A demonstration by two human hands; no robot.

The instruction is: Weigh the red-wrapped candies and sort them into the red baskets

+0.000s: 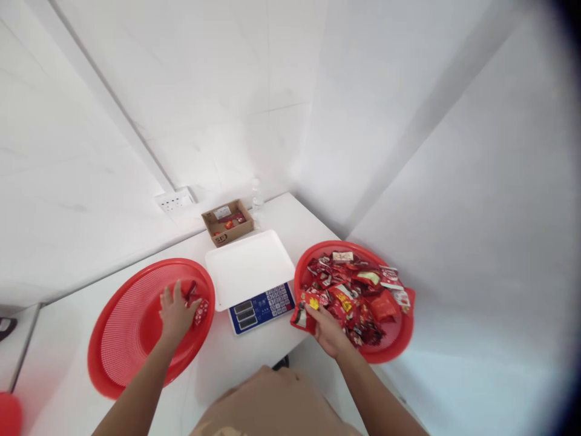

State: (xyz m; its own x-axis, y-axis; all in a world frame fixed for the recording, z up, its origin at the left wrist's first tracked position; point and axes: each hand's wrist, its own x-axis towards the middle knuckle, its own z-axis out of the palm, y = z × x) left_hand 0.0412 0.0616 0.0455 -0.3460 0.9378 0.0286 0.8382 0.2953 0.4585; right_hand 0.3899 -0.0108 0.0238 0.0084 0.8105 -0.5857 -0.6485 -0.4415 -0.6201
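Observation:
My left hand point(176, 312) is over the left red basket point(120, 333), fingers spread, beside a few red packets point(201, 310) lying at the basket's right side. My right hand point(327, 332) grips a red snack packet point(303, 312) with a yellow mark, at the left rim of the right red basket point(399, 345). That basket holds a heap of red and dark red wrapped snacks point(345, 297). Between the baskets stands a scale point(263, 309) with a blue keypad panel and a bare white tray point(249, 266).
Behind the scale are a small cardboard box point(227, 223) with a few red packets and a clear plastic bottle point(256, 194). A socket panel point(175, 201) is on the wall. White walls meet behind the white table point(284, 212). Something red shows at the lower left edge.

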